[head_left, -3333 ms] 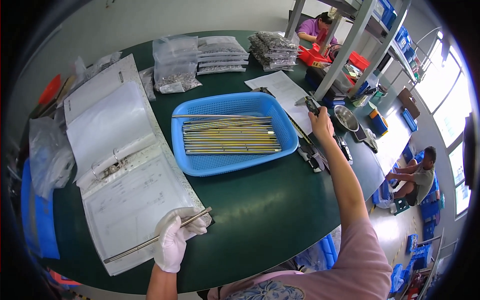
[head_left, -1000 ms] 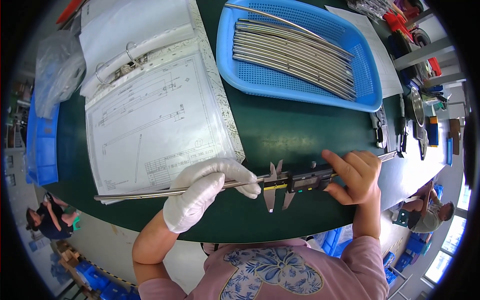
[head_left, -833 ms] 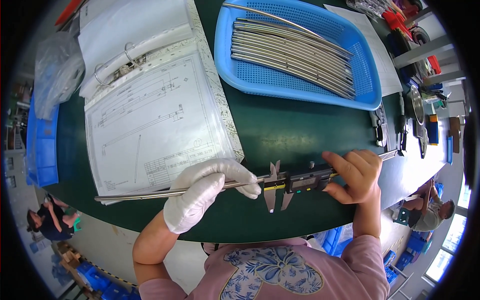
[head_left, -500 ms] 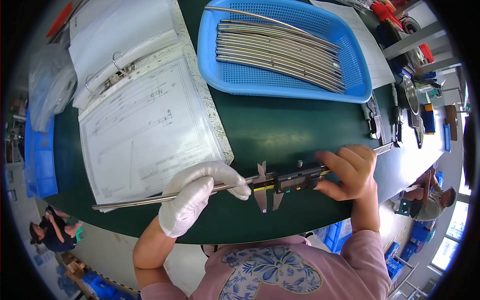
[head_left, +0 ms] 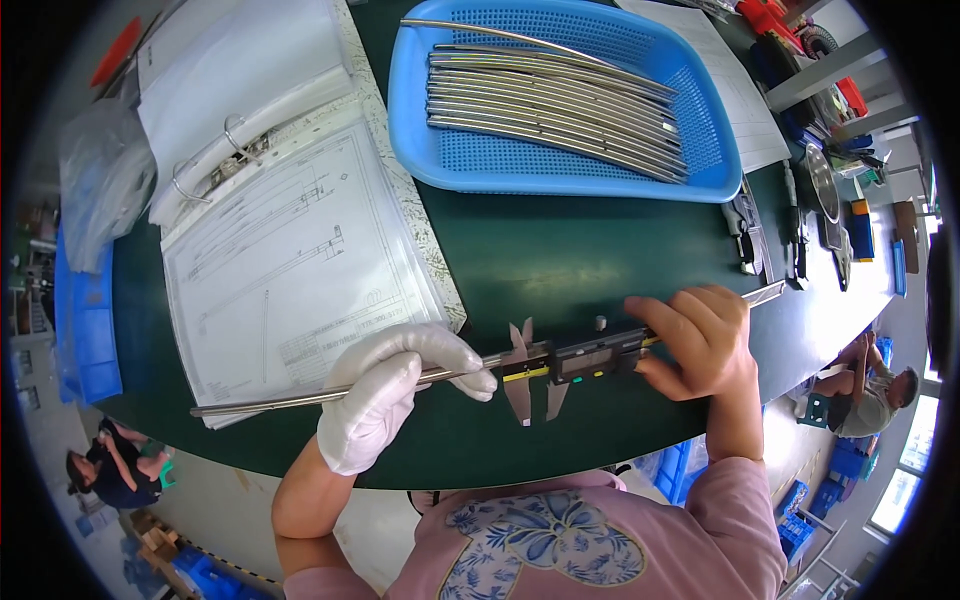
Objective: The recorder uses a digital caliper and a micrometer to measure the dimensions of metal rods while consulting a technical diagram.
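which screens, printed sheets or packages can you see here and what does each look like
Caliper display: small dark rectangular screen on the caliper, held by the bare right hand.
Drawing sheet: white line drawing in a clear sleeve of the open ring binder, above the gloved left hand.
Paper sheet: white, right of the blue basket.
Plastic bags: clear, crumpled, far left.

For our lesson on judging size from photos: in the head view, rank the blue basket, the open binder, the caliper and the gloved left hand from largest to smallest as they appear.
1. Open binder
2. Blue basket
3. Caliper
4. Left hand

The caliper and left hand look close; fisheye bending makes that pair unsure.
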Motion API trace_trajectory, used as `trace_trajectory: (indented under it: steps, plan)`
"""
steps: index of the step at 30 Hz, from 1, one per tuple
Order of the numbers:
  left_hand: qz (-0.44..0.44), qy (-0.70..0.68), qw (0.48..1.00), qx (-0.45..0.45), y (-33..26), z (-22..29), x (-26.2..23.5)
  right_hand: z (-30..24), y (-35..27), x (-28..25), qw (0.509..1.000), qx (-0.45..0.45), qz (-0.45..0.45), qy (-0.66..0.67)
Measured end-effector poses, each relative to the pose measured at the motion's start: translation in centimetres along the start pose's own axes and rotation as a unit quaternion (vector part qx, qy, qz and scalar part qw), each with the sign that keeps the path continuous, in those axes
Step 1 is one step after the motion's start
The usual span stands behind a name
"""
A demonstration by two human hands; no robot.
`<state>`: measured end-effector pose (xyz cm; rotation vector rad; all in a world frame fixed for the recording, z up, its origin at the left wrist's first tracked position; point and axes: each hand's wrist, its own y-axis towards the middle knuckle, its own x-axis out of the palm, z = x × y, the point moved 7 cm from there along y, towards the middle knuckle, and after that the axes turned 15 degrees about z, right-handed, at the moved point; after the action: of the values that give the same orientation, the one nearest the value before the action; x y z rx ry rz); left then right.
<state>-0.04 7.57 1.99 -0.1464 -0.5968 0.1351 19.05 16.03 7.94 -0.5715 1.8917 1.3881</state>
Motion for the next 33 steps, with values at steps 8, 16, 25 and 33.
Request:
trace_trajectory:
  steps: [8,16,25,33]
  plan:
    - [0.007,-0.009,1.0,0.013,-0.01,0.25,-0.44,-0.16,0.13,-0.63,1.0,-0.005,-0.014,-0.01]
    - [0.008,-0.022,1.0,-0.011,-0.04,-0.05,-0.28,-0.14,0.04,-0.32,0.999,-0.016,-0.025,-0.025]
    - [-0.015,-0.009,1.0,0.005,-0.02,0.05,0.18,-0.39,0.02,-0.13,0.999,-0.015,-0.038,-0.034]
    - [-0.022,0.019,1.0,0.01,-0.18,0.06,0.4,-0.57,0.18,-0.31,0.999,-0.016,-0.034,-0.039]
